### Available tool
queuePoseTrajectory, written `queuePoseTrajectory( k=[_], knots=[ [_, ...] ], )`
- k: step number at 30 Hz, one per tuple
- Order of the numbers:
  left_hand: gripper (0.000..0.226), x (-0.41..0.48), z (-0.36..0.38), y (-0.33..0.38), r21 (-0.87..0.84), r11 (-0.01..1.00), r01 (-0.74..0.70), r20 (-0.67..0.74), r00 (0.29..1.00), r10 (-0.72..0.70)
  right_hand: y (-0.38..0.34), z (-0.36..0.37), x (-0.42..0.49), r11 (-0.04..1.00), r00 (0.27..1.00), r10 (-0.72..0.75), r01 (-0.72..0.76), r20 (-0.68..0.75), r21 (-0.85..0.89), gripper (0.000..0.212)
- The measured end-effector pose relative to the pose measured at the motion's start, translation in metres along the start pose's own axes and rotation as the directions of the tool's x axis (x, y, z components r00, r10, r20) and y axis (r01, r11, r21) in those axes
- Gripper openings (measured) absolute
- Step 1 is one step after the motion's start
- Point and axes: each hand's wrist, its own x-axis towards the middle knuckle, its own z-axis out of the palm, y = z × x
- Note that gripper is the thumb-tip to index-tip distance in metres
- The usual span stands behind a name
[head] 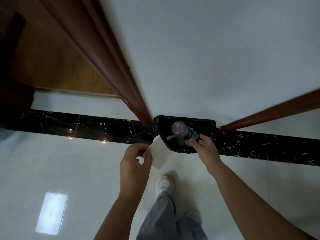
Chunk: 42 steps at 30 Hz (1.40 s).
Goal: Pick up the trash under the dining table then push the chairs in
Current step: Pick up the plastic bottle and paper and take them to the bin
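Observation:
A black trash bin [210, 123] stands on the floor against the white wall. My right hand [205, 147] reaches over its near rim, fingers closed around the neck end of a clear plastic bottle [181, 129] that lies inside the bin. My left hand [135, 159] pinches a white paper tissue [160, 155] just left of the bin, above the floor. The dining table and chairs are out of sight.
A dark red door frame [110, 58] rises left of the bin, with a wooden floor [52, 66] beyond it. A red-brown skirting [270, 112] runs right. A black marble strip [78, 123] crosses the glossy white floor. My shoe [164, 184] is below the hands.

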Motion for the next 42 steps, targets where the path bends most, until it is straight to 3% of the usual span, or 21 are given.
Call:
queuePoseTrajectory(
  k=[5, 11, 17, 25, 32, 37, 42],
  knots=[
    [0.032, -0.006, 0.024, 0.005, -0.029, 1.000, -0.001, 0.010, 1.000, 0.002, 0.005, -0.023, -0.023, 0.954, 0.978, -0.207, 0.194, -0.033, -0.229, 0.047],
    [0.014, 0.005, 0.062, 0.019, -0.092, 0.994, 0.063, 0.056, 0.997, -0.058, -0.005, -0.061, -0.043, 0.854, 0.905, -0.417, 0.358, -0.088, -0.377, 0.045],
    [0.007, 0.040, 0.094, 0.026, -0.049, 0.994, 0.093, 0.076, 0.993, -0.090, -0.012, -0.078, -0.044, 0.854, 0.883, -0.449, 0.378, -0.138, -0.358, 0.044],
    [0.020, 0.034, 0.085, 0.015, 0.096, 0.992, 0.077, 0.128, 0.988, -0.089, -0.015, -0.073, -0.055, 0.855, 0.883, -0.447, 0.373, -0.146, -0.361, 0.043],
    [0.015, -0.013, 0.032, 0.055, 0.129, 0.975, -0.180, 0.114, 0.980, 0.166, -0.034, -0.082, -0.104, 0.812, 0.851, -0.507, 0.420, -0.135, -0.405, 0.041],
    [0.019, -0.057, -0.013, 0.110, 0.248, 0.859, -0.449, 0.101, 0.894, 0.438, -0.044, -0.102, -0.166, 0.717, 0.780, -0.608, 0.460, -0.148, -0.523, 0.041],
    [0.034, -0.121, -0.053, 0.153, 0.322, 0.787, -0.526, 0.108, 0.846, 0.522, -0.035, -0.131, -0.240, 0.690, 0.766, -0.615, 0.407, -0.189, -0.598, 0.043]
  ],
)
